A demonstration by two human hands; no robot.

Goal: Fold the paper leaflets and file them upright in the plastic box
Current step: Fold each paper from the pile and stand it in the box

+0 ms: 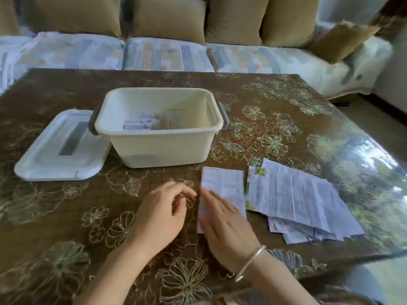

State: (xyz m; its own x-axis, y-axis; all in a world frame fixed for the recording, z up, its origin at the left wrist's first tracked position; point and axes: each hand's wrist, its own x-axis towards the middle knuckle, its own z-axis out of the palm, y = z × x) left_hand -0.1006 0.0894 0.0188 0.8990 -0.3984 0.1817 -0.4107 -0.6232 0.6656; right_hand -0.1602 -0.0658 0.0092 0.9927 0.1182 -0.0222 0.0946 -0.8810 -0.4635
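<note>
A folded white leaflet (pixel 226 186) lies flat on the table in front of the cream plastic box (pixel 163 148). My right hand (pixel 226 225) rests on the leaflet's near left part with straight fingers pressing it down. Just left of the leaflet's edge hovers my left hand (pixel 163 210), fingers loosely curled and holding nothing. Inside the box several folded leaflets (pixel 152 122) stand against the near wall. A loose pile of unfolded leaflets (pixel 301 201) lies to the right.
The box's white lid (pixel 61 148) lies flat on the table to the left of the box. The brown flowered table (pixel 275 119) has its right edge near the pile. A sofa with cushions (pixel 167 53) runs behind the table.
</note>
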